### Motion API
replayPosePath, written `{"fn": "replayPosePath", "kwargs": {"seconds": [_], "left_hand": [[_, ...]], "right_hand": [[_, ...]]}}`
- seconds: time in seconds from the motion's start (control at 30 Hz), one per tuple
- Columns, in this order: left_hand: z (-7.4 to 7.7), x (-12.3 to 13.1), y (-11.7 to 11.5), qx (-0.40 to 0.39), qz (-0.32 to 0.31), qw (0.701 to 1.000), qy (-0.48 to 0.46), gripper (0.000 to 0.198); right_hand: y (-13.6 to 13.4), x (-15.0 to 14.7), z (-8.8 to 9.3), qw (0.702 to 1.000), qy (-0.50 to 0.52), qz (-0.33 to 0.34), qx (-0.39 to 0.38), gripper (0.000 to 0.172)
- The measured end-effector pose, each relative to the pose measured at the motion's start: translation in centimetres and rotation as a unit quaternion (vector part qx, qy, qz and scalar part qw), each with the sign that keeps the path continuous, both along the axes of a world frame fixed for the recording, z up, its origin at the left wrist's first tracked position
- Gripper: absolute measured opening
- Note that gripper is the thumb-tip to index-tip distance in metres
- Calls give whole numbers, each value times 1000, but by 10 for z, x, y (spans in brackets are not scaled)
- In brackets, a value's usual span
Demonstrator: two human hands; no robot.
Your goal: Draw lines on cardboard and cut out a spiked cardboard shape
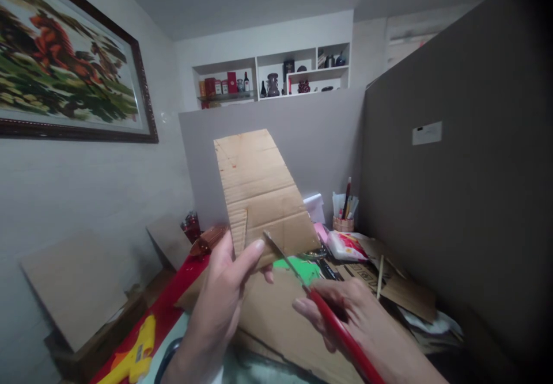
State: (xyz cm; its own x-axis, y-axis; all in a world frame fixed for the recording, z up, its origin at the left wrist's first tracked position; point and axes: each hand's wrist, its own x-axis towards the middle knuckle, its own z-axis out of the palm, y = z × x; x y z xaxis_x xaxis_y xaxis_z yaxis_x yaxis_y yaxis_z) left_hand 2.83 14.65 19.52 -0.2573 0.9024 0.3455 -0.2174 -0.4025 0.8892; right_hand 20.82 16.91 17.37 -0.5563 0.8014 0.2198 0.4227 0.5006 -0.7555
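My left hand (228,286) grips a piece of brown cardboard (268,182) by its lower left edge, with the thumb pressed on its face. The piece stands tilted up, narrower at the top, with crease lines across it and a narrow strip at its lower left. In my right hand (345,315) is a red-handled knife (332,320), fingers closed around the handle. Its narrow metal blade slants up to the left, the tip over the lower part of the cardboard near my left thumb. Whether the tip touches the cardboard I cannot tell.
A yellow glue gun (136,352) lies at lower left near a red strip (173,297). Larger cardboard (272,315) and a green piece (298,267) lie beneath my hands. At right are a tissue pack (348,246), a pen holder (343,223) and cardboard scraps (410,295). Grey partitions (458,200) stand behind.
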Motion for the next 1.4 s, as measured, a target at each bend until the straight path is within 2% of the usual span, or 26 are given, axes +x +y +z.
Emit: {"fn": "replayPosePath", "kwargs": {"seconds": [0.13, 0.27, 0.47, 0.7, 0.9, 1.1, 1.27, 1.4], "left_hand": [[0, -3, 5, -18, -17, 999, -36, 31], [-3, -5, 11, -24, -13, 997, -79, 26], [-5, -7, 12, -11, -26, 997, -74, 29], [-4, -6, 7, -24, -68, 996, -59, 34], [-5, -8, 6, -19, -60, 997, -44, 36], [-6, -11, 8, -35, -49, 997, -44, 37], [-5, -11, 10, -39, -36, 998, -43, 36], [-3, -9, 9, -34, -32, 998, -35, 39]], "right_hand": [[3, -2, -2, 1000, 1, 0, 14, 50], [3, -1, 0, 1000, -10, 1, 8, 46], [1, -2, 1, 1000, -3, 11, -18, 41], [-3, -2, 8, 1000, 3, 14, -7, 39], [-1, -3, 3, 1000, 0, 1, -16, 46], [0, -4, -8, 1000, 14, -7, 15, 49], [-1, -5, 0, 1000, 11, -4, 8, 50], [-2, -3, 5, 1000, 5, 0, -26, 49]]}}
